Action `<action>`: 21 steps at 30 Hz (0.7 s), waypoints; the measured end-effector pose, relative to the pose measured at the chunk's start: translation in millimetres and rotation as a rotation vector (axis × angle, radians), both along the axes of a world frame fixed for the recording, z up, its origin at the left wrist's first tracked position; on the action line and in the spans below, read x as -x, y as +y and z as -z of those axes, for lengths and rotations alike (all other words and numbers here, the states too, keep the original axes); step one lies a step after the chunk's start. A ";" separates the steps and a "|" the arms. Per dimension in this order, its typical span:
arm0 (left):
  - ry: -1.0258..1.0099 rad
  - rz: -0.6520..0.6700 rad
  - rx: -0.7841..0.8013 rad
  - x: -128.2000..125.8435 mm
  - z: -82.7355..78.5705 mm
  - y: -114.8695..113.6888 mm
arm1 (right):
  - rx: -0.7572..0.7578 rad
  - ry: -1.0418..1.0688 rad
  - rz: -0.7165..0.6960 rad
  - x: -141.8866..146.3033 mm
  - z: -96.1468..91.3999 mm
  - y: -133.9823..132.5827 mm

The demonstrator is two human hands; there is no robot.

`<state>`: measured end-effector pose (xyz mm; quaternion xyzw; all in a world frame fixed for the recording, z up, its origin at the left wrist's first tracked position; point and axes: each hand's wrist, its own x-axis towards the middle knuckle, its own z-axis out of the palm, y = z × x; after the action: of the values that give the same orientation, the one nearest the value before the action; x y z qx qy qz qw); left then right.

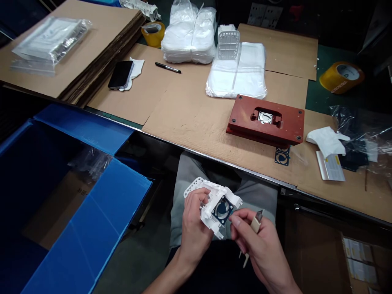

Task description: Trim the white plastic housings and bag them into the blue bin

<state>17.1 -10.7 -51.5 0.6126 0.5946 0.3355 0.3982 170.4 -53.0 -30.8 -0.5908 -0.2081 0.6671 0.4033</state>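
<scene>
Left hand (pixel 195 220) grips white housing (pixel 213 193) with dark square inset (pixel 223 210); right hand (pixel 259 241) holds knife (pixel 255 224).

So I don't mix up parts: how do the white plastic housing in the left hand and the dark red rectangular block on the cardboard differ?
The white plastic housing is held tilted in the left hand; the dark red rectangular block lies flat on brown cardboard. The housing has an irregular outline; the block has straight sides. The housing's square insert has a dark border; the block's insert looks silvery. Both inserts show a curved pattern.
</scene>
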 end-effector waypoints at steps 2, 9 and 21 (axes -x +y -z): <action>0.024 0.014 -0.047 1.1 -0.2 -0.1 | 0.049 0.073 -0.027 4.8 -0.5 0.8; 0.056 0.038 -0.097 1.3 0.6 1.0 | 0.088 0.189 0.006 9.5 0.6 2.6; 0.072 0.027 -0.089 0.4 1.3 -2.6 | 0.134 0.159 0.025 7.0 4.1 4.0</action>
<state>16.7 -13.3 -52.8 0.6494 0.5846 0.3338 0.3537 163.5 -49.0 -35.0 -0.5641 -0.1230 0.7194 0.3863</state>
